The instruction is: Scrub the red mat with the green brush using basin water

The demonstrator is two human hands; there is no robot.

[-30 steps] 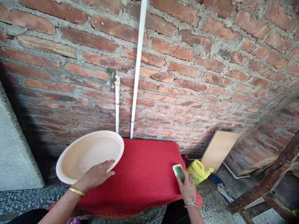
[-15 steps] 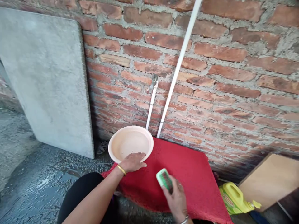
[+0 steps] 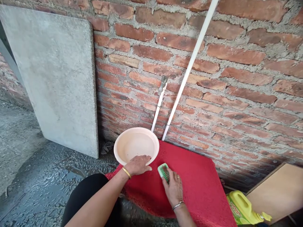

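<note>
Now right hand (image 3: 174, 188) fingers clasp green brush (image 3: 163, 171) on red mat (image 3: 196, 186).

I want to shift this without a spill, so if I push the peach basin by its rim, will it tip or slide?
The peach basin looks like thin plastic, so probably light. Its rim overhangs the red mat, so it may tip. The left hand rests on it.

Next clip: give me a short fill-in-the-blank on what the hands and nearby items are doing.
1. The right hand presses a green ____ onto the red mat.
2. The left hand rests on the rim of the cream ____.
3. The tap is mounted on a ____ wall.
4. The jug at lower right is ____ in colour.

Missing words: brush; basin; brick; yellow
</note>
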